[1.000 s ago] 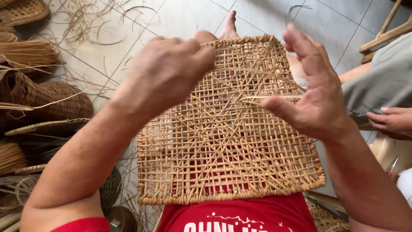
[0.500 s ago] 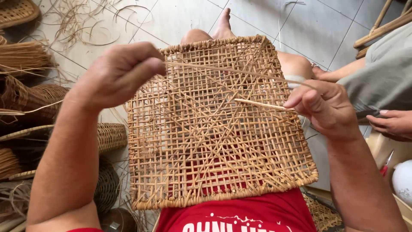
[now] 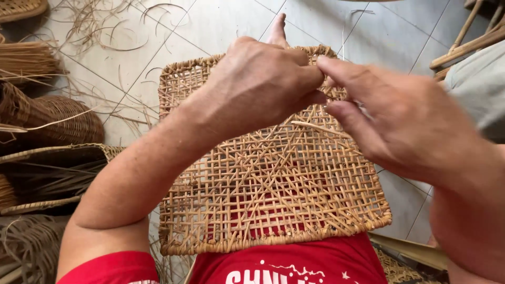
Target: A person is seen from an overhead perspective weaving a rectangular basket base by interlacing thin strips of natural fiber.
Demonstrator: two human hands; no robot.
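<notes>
A square open-weave rattan panel (image 3: 263, 189) rests on my lap, tilted toward me, above my red shirt. My left hand (image 3: 258, 87) lies over its upper middle with the fingers curled shut against the weave. What they pinch is hidden. My right hand (image 3: 400, 121) comes in from the right, its index fingertip touching my left fingertips. Under my right thumb, a thin loose rattan strand (image 3: 313, 126) runs left across the panel. My bare foot (image 3: 277, 29) shows beyond the panel's far edge.
Woven baskets (image 3: 58, 118) and bundles of rattan (image 3: 26, 60) are stacked on the left, with loose strands scattered on the tiled floor (image 3: 210, 21). Another person's grey-clothed leg (image 3: 481, 84) and wooden sticks (image 3: 468, 42) are at the right.
My left hand left the panel's top left edge and moved to its upper middle. My right hand rose with the strand to meet it. The panel now fills more of the view.
</notes>
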